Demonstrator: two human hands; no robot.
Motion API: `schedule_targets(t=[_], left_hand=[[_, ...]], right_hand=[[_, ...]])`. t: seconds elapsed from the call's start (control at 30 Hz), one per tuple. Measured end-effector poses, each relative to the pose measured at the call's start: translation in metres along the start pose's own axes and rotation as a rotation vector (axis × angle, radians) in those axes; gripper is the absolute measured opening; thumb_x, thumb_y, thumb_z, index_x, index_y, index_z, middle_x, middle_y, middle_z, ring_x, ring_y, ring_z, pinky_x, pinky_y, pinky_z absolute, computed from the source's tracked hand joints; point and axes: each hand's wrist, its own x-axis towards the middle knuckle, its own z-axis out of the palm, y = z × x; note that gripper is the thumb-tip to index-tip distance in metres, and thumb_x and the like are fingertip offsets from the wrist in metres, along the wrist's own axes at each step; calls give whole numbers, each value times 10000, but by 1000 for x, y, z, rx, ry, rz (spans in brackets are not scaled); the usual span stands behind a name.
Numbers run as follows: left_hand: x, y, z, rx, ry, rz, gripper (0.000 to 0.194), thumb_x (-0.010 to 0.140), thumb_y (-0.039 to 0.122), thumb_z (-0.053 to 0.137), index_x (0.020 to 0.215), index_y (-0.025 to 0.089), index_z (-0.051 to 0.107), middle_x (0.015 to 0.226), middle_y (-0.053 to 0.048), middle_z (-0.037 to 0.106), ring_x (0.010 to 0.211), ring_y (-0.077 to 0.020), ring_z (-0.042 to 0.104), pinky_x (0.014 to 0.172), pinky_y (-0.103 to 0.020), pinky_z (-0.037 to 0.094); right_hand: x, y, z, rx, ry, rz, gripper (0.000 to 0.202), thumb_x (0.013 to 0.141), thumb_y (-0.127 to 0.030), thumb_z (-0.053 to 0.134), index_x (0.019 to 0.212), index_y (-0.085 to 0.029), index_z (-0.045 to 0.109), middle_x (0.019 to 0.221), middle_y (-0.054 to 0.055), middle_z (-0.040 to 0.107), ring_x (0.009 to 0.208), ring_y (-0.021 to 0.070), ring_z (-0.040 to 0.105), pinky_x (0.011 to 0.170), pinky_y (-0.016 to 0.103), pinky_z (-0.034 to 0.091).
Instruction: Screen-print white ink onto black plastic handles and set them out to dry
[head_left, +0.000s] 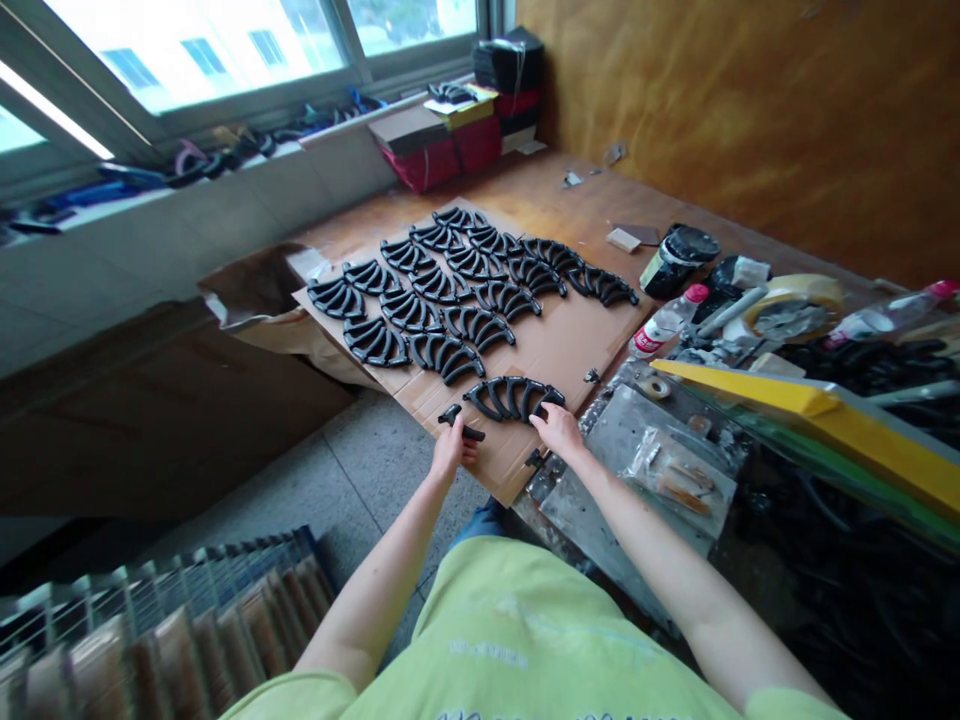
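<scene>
My left hand (450,450) is closed around a black curved handle-like piece (451,413), whose head sticks up above the fingers. At the near part of the cardboard sheet (577,335), a short row of similar black pieces (506,397) lies nested side by side. My right hand (561,430) is at the right end of this row, with its fingers closed on the end piece (553,397). Farther back on the sheet, several fan-shaped groups of the same black pieces (442,285) lie in rows. The fingertips of both hands are partly hidden.
To the right stand a black-stained can (679,260), a bottle with a pink cap (667,322), a tape roll (795,300) and a yellow-edged board (810,400). A plastic bag (675,470) lies on a grey plate. Red boxes (442,155) sit at the back; a slatted rack (172,620) is lower left.
</scene>
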Motion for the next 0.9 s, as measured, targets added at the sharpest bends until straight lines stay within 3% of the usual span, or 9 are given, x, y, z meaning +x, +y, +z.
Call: schedule_targets(t=[0.2, 0.3, 0.4, 0.47, 0.6, 0.73, 0.8, 0.9], left_hand=[[16, 13, -12, 319, -31, 5, 567, 838, 663, 402, 631, 178, 614, 480, -114, 595, 461, -242, 588, 533, -357, 479], [15, 20, -19, 458, 15, 60, 525, 828, 626, 457, 574, 190, 599, 484, -115, 583, 562, -289, 630, 626, -395, 485], [3, 23, -19, 547, 127, 171, 410, 823, 568, 521, 686, 200, 640, 695, -132, 662, 847, -325, 654, 787, -400, 461], [-8, 25, -12, 582, 166, 294, 326, 844, 521, 529, 848, 224, 665, 884, -120, 690, 977, -297, 626, 853, -364, 436], [-17, 34, 14, 752, 112, 568, 340, 880, 425, 527, 1159, 261, 630, 1043, -93, 683, 949, -225, 633, 839, -301, 443], [-12, 43, 29, 964, 126, 466, 403, 909, 437, 470, 1239, 246, 598, 1107, -101, 679, 995, -224, 638, 848, -311, 462], [-7, 46, 29, 987, 111, 424, 417, 918, 447, 447, 1238, 227, 599, 1146, -108, 676, 1050, -223, 630, 887, -316, 456], [-1, 53, 25, 993, 51, 404, 419, 934, 441, 401, 1206, 218, 627, 1167, -117, 683, 1077, -233, 632, 910, -330, 453]], right_hand=[[6, -1, -1, 8, 27, 60, 436, 879, -317, 590, 1279, -144, 592, 1148, 153, 659, 1064, 226, 629, 953, 339, 461], [9, -1, 3, -11, 40, 63, 429, 886, -328, 579, 1259, -120, 614, 1162, 177, 629, 1076, 226, 613, 973, 336, 448], [9, -3, 8, -10, 30, 77, 421, 893, -347, 563, 1223, -95, 635, 1113, 192, 633, 1062, 238, 611, 973, 345, 447], [10, -5, 9, 6, 21, 79, 425, 885, -348, 573, 1222, -96, 634, 1109, 189, 627, 1056, 239, 608, 977, 348, 443], [12, -6, 7, 49, -10, 59, 478, 875, -309, 577, 1314, -120, 560, 1225, 170, 565, 1116, 230, 569, 1004, 346, 424], [11, -16, 1, -22, -3, 24, 534, 847, -313, 617, 1355, -177, 524, 1277, 155, 510, 1185, 273, 491, 1000, 394, 420], [11, -29, 2, -71, 24, -23, 536, 831, -339, 642, 1341, -212, 534, 1335, 152, 465, 1244, 303, 419, 1002, 426, 409], [14, -55, 13, -119, -46, -52, 558, 805, -367, 674, 1332, -258, 525, 1468, 128, 357, 1304, 353, 328, 994, 512, 386]])
